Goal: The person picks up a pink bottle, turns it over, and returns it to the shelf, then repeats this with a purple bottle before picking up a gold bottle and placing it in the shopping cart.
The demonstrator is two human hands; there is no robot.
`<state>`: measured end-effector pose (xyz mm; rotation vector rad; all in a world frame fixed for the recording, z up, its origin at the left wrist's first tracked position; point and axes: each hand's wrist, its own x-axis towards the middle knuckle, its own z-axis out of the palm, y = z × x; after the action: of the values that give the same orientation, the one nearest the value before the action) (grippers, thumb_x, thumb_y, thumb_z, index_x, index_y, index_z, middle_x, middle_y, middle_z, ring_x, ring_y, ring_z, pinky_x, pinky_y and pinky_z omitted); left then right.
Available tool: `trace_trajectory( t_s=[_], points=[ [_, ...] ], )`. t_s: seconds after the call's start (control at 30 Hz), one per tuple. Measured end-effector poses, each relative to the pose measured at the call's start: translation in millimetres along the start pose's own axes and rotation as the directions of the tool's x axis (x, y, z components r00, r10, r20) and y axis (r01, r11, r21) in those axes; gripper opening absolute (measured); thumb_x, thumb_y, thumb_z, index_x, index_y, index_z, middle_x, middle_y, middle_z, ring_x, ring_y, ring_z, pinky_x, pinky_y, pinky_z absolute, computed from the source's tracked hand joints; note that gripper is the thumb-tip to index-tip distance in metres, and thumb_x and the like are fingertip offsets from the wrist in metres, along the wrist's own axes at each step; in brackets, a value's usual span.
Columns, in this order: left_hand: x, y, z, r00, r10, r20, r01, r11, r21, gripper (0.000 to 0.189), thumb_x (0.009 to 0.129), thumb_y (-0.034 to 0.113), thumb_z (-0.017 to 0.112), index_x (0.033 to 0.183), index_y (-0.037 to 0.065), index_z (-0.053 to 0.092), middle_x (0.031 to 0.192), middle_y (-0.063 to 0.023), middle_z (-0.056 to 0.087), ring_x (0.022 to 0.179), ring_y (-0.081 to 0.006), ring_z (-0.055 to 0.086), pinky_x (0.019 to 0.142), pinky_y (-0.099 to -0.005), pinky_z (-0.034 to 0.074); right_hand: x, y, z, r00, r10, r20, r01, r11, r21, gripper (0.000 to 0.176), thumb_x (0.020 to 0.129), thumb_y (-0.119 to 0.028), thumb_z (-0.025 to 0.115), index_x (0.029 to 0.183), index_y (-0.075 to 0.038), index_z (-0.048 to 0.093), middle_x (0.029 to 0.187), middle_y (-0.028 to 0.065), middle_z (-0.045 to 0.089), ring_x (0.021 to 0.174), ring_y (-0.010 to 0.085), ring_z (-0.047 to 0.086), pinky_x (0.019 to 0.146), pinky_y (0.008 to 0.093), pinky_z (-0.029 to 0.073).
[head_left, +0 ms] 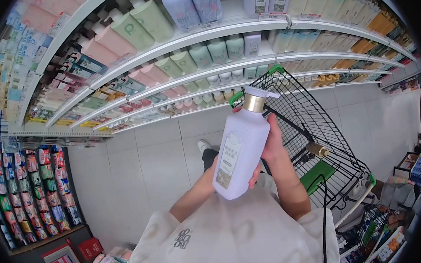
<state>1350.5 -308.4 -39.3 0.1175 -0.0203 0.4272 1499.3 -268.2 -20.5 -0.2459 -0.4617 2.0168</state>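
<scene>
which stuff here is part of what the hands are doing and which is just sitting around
In hand:
lavender pump bottle, held by left hand and right hand

Just around:
shopping cart
shelf bottles
hanging packets

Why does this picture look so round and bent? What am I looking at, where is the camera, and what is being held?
No machine here: a person wears one camera on the head, and it looks forward and down. Its very wide lens bends the edges, so the straight shelves seem curved. At the bottom is the person's own pale shirt, with both bare arms reaching up from it. The left hand and the right hand together hold a pale purple pump bottle with a gold collar, tilted, its label facing the camera. Beside it on the right stands a black wire shopping cart on a pale tiled floor. The shelves ahead carry rows of pink, green and purple bottles.
</scene>
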Motion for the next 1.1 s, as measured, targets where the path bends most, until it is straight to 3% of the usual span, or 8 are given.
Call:
trace_trajectory(
  t_s=[0.17,0.27,0.33,0.57,0.77,0.9,1.03,1.1],
  points=[
    [-1.9,3.0,1.6,1.0,-0.008,-0.004,0.007,0.993,-0.114,0.058,0.087,0.047,0.041,0.116,-0.002,0.05,0.095,-0.0266,0.054,0.077,-0.0401,0.058,0.068,-0.0458,0.049,-0.7,0.8,0.3,1.0,-0.001,-0.01,0.001,0.999,0.05,0.081,0.083,-0.064,0.045,0.133,-0.001,0.036,0.126,0.0113,0.049,0.115,0.0219,0.049,0.096,0.038,0.039],
    [-4.6,8.9,8.3,0.994,0.077,-0.077,-0.077,0.997,0.005,0.062,0.087,0.051,0.04,0.12,-0.001,0.048,0.1,-0.0266,0.053,0.081,-0.0393,0.059,0.072,-0.0459,0.05,-0.7,-4.2,8.9,0.96,0.021,-0.279,-0.024,1.0,-0.006,0.072,0.088,-0.057,0.043,0.134,-0.002,0.036,0.129,0.0107,0.047,0.118,0.0213,0.045,0.099,0.0401,0.035],
    [-7.1,16.2,20.3,0.927,0.209,-0.312,-0.162,0.972,0.169,0.07,0.087,0.058,0.036,0.124,0.0,0.045,0.104,-0.0268,0.053,0.086,-0.0393,0.059,0.076,-0.0463,0.05,-1.9,-6.9,15.1,0.936,-0.084,-0.343,0.024,0.984,-0.175,0.061,0.091,-0.046,0.045,0.134,-0.003,0.037,0.131,0.0116,0.045,0.12,0.0212,0.042,0.101,0.0418,0.032],
    [-8.3,29.8,17.6,0.975,0.19,0.112,-0.181,0.98,-0.088,0.091,0.073,0.073,0.05,0.134,0.006,0.035,0.104,-0.022,0.05,0.085,-0.0361,0.055,0.075,-0.0483,0.049,-19.8,-7.5,33.2,0.943,-0.212,-0.257,0.085,0.898,-0.431,0.051,0.09,-0.031,0.052,0.13,-0.003,0.041,0.126,0.014,0.05,0.112,0.0242,0.05,0.099,0.0412,0.034],
    [-13.3,24.2,24.1,0.952,0.289,-0.101,-0.286,0.957,0.043,0.094,0.072,0.079,0.039,0.136,0.01,0.034,0.089,-0.0126,0.049,0.066,-0.0256,0.05,0.059,-0.0395,0.045,-35.9,-6.5,28.0,0.954,-0.194,-0.227,0.095,0.918,-0.386,0.046,0.09,-0.023,0.051,0.13,-0.003,0.042,0.118,0.0146,0.056,0.109,0.0268,0.054,0.099,0.04,0.035],
    [-13.3,25.5,25.2,0.919,0.365,-0.148,-0.326,0.916,0.236,0.084,0.081,0.071,0.037,0.135,0.007,0.035,0.096,-0.014,0.052,0.074,-0.0278,0.055,0.065,-0.0416,0.048,-40.4,4.0,34.8,0.939,-0.239,-0.247,0.107,0.886,-0.451,0.049,0.088,-0.016,0.052,0.133,-0.001,0.037,0.126,0.0149,0.049,0.117,0.0244,0.048,0.101,0.0388,0.033],
    [-13.1,30.5,14.8,0.78,0.528,-0.336,-0.209,0.726,0.655,0.064,0.093,0.045,0.042,0.137,0.0,0.029,0.124,-0.0189,0.048,0.109,-0.0304,0.052,0.093,-0.0399,0.042,-39.3,16.6,42.9,0.871,-0.417,-0.259,0.204,0.787,-0.583,0.066,0.085,-0.022,0.06,0.138,0.0,0.028,0.133,0.0154,0.044,0.121,0.0243,0.043,0.103,0.0372,0.032],
    [1.0,28.2,47.5,0.777,0.585,-0.231,0.222,0.089,0.971,0.059,0.092,0.028,0.048,0.138,0.0,0.025,0.13,-0.0195,0.043,0.118,-0.0305,0.046,0.1,-0.0375,0.035,-38.4,26.2,36.7,0.852,-0.455,-0.259,0.259,0.796,-0.547,0.066,0.082,-0.011,0.062,0.137,-0.001,0.026,0.127,0.0132,0.045,0.119,0.0218,0.044,0.1,0.0353,0.035]
  ],
)
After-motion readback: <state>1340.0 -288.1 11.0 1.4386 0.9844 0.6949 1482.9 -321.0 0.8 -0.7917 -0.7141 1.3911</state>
